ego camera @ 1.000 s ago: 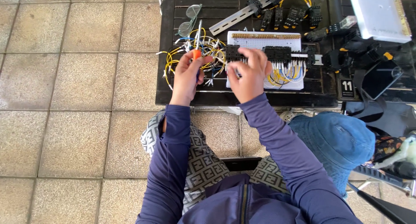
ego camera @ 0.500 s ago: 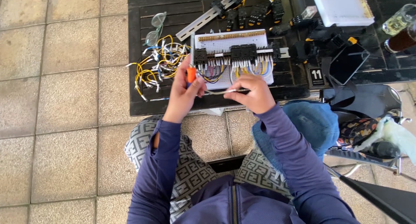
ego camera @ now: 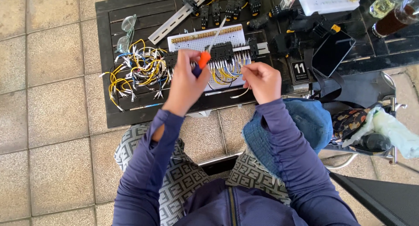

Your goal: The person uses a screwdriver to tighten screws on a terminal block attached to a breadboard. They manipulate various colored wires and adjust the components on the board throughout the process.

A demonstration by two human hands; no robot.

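My left hand (ego camera: 185, 79) grips a screwdriver (ego camera: 205, 55) with an orange and blue handle, its shaft pointing up over a white perforated board (ego camera: 205, 39) carrying black terminal blocks. My right hand (ego camera: 262, 81) pinches a short white wire (ego camera: 241, 93) at the board's lower right edge. Yellow, white and blue wires hang from the blocks between both hands. The board lies on a low black slatted table (ego camera: 109, 38).
A tangle of loose yellow and white wires (ego camera: 135, 73) lies left of the board, with safety glasses (ego camera: 125, 31) and a metal rail (ego camera: 179, 15) beyond. A dark phone (ego camera: 332, 55), black relay parts, a white box and two drinks sit at right. A blue hat (ego camera: 301, 125) rests on my lap.
The view has shifted, so the table appears lower and further right. My left hand has turned the screwdriver upright over the board. My right hand has moved right with the white wire.
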